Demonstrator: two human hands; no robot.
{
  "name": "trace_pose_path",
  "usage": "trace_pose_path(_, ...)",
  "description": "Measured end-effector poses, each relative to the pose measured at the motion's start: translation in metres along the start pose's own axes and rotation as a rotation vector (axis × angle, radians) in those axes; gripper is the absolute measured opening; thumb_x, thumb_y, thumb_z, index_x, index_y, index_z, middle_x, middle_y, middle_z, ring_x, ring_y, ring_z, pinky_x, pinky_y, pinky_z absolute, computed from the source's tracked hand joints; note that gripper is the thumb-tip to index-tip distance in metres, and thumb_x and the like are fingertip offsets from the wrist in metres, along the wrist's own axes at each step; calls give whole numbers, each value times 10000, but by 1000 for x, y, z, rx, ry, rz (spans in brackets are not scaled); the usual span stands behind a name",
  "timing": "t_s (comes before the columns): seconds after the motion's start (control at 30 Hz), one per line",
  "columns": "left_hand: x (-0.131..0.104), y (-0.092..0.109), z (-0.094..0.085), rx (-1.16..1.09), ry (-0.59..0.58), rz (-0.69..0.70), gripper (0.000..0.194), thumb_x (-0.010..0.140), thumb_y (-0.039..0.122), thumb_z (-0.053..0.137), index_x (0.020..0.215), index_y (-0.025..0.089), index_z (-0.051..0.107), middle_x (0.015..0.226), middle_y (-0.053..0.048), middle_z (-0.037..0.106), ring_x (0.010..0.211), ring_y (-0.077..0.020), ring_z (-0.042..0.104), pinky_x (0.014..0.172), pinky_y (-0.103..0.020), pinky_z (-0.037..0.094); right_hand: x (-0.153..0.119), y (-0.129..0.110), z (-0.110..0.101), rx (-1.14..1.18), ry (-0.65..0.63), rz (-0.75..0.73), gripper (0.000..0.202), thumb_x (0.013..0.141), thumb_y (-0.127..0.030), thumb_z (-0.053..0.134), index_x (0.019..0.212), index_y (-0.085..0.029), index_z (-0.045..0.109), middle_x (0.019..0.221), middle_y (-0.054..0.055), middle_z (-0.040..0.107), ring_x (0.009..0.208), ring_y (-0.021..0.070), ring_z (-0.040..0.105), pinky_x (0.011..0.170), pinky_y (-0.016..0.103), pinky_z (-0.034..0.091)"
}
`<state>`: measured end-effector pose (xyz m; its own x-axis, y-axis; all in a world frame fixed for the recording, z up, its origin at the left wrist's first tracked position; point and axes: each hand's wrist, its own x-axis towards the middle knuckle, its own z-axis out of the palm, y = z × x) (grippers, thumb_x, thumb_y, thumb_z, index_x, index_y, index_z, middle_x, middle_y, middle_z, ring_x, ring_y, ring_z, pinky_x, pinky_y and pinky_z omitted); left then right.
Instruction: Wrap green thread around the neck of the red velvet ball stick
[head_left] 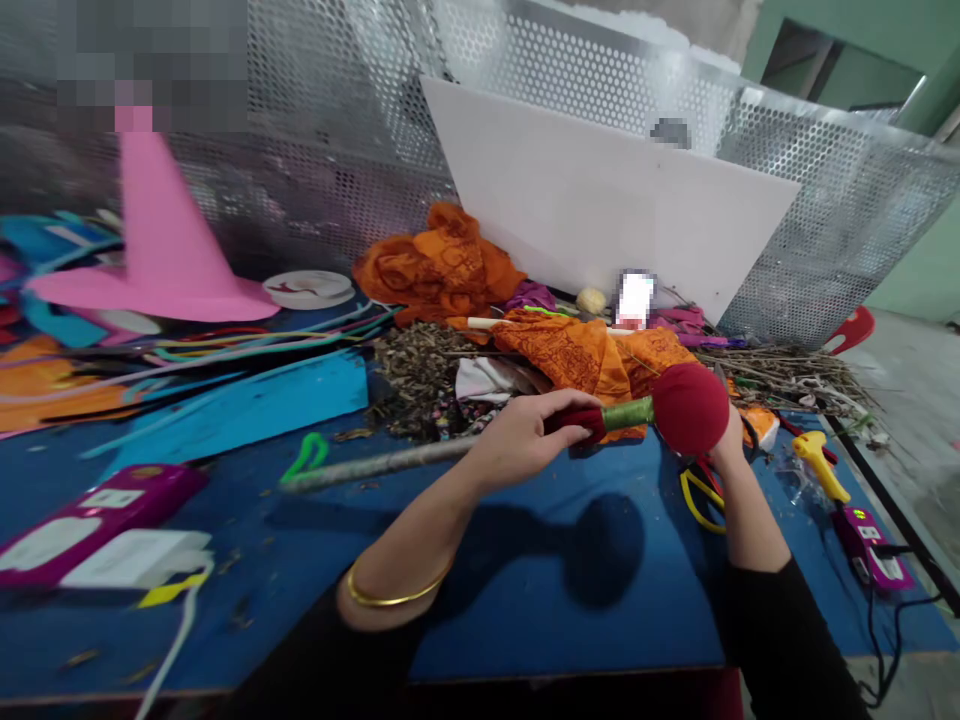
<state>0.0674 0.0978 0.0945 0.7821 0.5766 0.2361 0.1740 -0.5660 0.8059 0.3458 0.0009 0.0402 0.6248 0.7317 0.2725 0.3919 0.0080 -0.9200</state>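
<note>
My left hand (525, 435) is closed around a long stick (390, 462) just below its head. That head is a round ball covered in dark red cloth (691, 408), with green thread (628, 413) wound around its neck and loose red cloth gathered under my fingers. Partly hidden behind the ball, my right hand (726, 450) is closed on scissors (703, 502) with yellow and red handles; a blade tip shows above the ball's right side. The stick lies nearly level above the blue table (525, 600), its shadow falling below.
Orange printed cloth (577, 350) and dried plant bits (416, 375) lie behind my hands. A pink cone hat (161, 240) and blue sheet (262, 405) are left. A purple power strip (112, 520) sits front left. A yellow glue gun (821, 465) lies right. A white board (600, 190) leans behind.
</note>
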Motion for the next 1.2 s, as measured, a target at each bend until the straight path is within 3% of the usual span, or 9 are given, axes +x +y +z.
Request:
trace_pose_path(0.17, 1, -4, 5, -32, 125, -34, 332, 796, 293, 571, 1096, 188, 665, 1012, -48, 752, 908, -222, 697, 873, -355, 545, -18, -3, 33, 59, -11, -107, 357, 657, -365, 780, 964, -201, 700, 1053, 101, 722, 1078, 308, 629, 921, 425, 508)
trace_pose_path(0.37, 1, -6, 12, -58, 148, -33, 317, 798, 288, 580, 1087, 195, 671, 1020, -46, 749, 920, -222, 694, 881, -355, 542, -57, -26, 69, 368, -342, -69, 332, 742, -425, 732, 993, -212, 685, 1030, 72, 716, 1075, 255, 636, 1006, 431, 467)
trace_pose_path(0.47, -1, -2, 18, 6, 105, -8, 300, 809, 274, 578, 1087, 217, 675, 1029, -28, 749, 930, -214, 687, 883, -334, 532, -65, -36, 75, 397, -389, -119, 278, 742, -405, 731, 963, -243, 681, 940, 41, 706, 1081, 231, 620, 1047, 410, 429)
trace_pose_path(0.57, -2, 2, 23, 40, 80, 13, 295, 809, 243, 579, 1089, 236, 674, 1063, -14, 747, 954, -208, 684, 894, -321, 524, -67, -35, 76, 221, -348, -140, 172, 799, -406, 653, 770, -237, 659, 735, 7, 655, 851, 210, 629, 882, 360, 503)
trace_pose_path(0.7, 0, -3, 21, 19, 159, -8, 293, 820, 245, 577, 1101, 235, 661, 1042, -14, 749, 944, -201, 691, 860, -307, 538, -68, -31, 73, 32, -267, -181, 322, 901, -378, 509, 630, -227, 593, 573, -8, 532, 587, 170, 515, 679, 321, 476)
trace_pose_path(0.9, 6, -17, 14, 17, 231, -25, 286, 832, 281, 580, 1102, 224, 655, 1050, -32, 741, 940, -201, 688, 868, -318, 539, -87, -57, 68, 12, -237, -521, 207, 899, -305, 546, 755, -240, 680, 1069, 100, 640, 1103, 271, 578, 966, 451, 439)
trace_pose_path(1.0, 7, -18, 18, 39, 180, -45, 277, 831, 272, 573, 1091, 229, 661, 1048, -26, 745, 946, -200, 689, 874, -315, 533, -92, -66, 70, 332, -280, -416, 283, 940, -360, 506, 751, -234, 675, 999, 92, 672, 1115, 281, 599, 1002, 480, 433)
trace_pose_path(1.1, 8, -19, 24, 65, 156, -62, 275, 825, 260, 576, 1084, 236, 665, 1046, -18, 747, 950, -199, 689, 899, -322, 521, -91, -65, 75, 655, -274, -157, 311, 914, -431, 551, 698, -224, 639, 718, 41, 603, 817, 221, 640, 690, 352, 542)
trace_pose_path(1.2, 9, -21, 26, 54, 169, -84, 278, 825, 277, 579, 1086, 232, 664, 1033, -24, 749, 934, -204, 691, 891, -328, 526, -89, -61, 80, 819, -277, 134, 296, 851, -445, 633, 674, -211, 596, 559, -39, 415, 485, 112, 444, 354, 190, 294)
